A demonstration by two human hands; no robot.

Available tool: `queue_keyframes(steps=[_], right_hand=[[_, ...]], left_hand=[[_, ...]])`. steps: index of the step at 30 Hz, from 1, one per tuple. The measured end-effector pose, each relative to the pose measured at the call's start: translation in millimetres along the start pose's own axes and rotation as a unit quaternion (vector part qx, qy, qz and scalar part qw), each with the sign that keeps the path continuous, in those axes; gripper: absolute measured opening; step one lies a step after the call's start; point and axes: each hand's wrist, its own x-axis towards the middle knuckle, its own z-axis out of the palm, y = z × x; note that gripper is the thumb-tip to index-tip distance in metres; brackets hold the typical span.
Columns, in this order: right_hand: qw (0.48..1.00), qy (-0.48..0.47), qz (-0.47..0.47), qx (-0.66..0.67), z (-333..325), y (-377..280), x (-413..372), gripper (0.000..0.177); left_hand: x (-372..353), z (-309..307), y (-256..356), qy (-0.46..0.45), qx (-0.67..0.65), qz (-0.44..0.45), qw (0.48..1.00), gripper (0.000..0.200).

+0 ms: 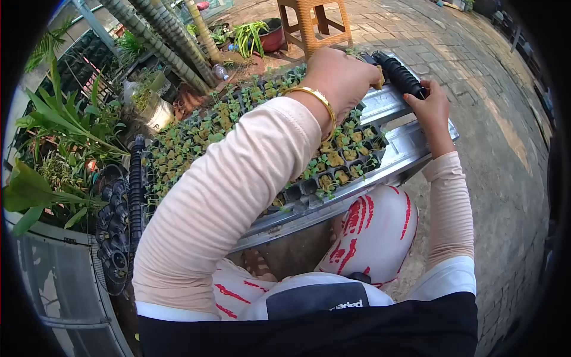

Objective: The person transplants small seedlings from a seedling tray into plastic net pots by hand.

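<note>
My left hand (342,74), with a gold bangle at the wrist, reaches over the seedling tray (306,189). Its fingers are closed on a small brownish seedling plug (379,78), mostly hidden by the hand. My right hand (433,110) grips the near end of a stack of black plastic pots (398,72) between thumb and fingers. That stack lies on the metal bench (397,152), right of the tray. Small green seedlings (229,110) in brown plugs fill most of the tray's cells; several cells at the near edge hold none.
An orange-brown stool (315,27) stands beyond the bench. More black pots (114,226) and a long black stack (137,181) are at the left. Leafy plants (65,119), a white bucket (156,113) and thick stems (160,41) stand behind. Paving (488,89) runs along the right.
</note>
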Motion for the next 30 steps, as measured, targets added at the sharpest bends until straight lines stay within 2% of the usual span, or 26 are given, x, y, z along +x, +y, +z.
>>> queue_keyframes(steps=[3,5,9,11,13,15,16,17,19,20,22,23,29,30], right_hand=[[0.998,0.042,-0.047,-0.01,-2,14,6,0.048],[0.997,0.023,-0.07,-0.013,-3,21,6,0.048],[0.998,0.042,-0.046,0.03,-23,5,-10,0.049],[0.985,0.026,-0.048,0.162,-34,-8,-17,0.05],[0.977,0.019,-0.085,0.194,-48,-34,-27,0.047],[0.933,-0.067,-0.141,0.323,-61,-64,-37,0.042],[0.906,-0.141,-0.13,0.378,-64,-78,-40,0.038],[0.905,-0.143,-0.133,0.378,-65,-92,-43,0.038],[0.826,-0.298,-0.149,0.455,-62,-119,-48,0.036],[0.824,-0.302,-0.154,0.454,-57,-132,-52,0.036],[0.773,-0.378,-0.161,0.483,-45,-159,-58,0.034],[0.769,-0.385,-0.166,0.483,-39,-172,-63,0.034],[0.709,-0.419,-0.198,0.531,-11,-232,-96,0.032],[0.717,-0.408,-0.216,0.523,-5,-240,-101,0.031]], left_hand=[[-5,0,6,0.02,-0.022,0.013,0.999,0.036],[-16,-5,17,0.007,-0.107,-0.073,0.992,0.03],[-25,-14,5,0.0,-0.159,-0.039,0.987,0.023],[-35,-24,3,-0.039,-0.163,-0.046,0.985,0.019],[-46,-35,2,-0.059,-0.169,-0.039,0.983,0.02],[-55,-46,2,-0.096,-0.225,-0.019,0.969,0.02],[-62,-54,3,-0.111,-0.242,0.009,0.964,0.02],[-68,-60,4,-0.108,-0.243,0.011,0.964,0.02],[-82,-72,6,-0.1,-0.292,0.001,0.951,0.022],[-89,-79,5,-0.12,-0.308,0.001,0.944,0.025],[-103,-92,1,-0.128,-0.334,0.012,0.934,0.026],[-110,-99,0,-0.142,-0.358,0.022,0.922,0.026],[-151,-138,-18,-0.085,-0.401,0.023,0.912,0.025],[-157,-143,-21,-0.077,-0.425,0.023,0.902,0.025]])
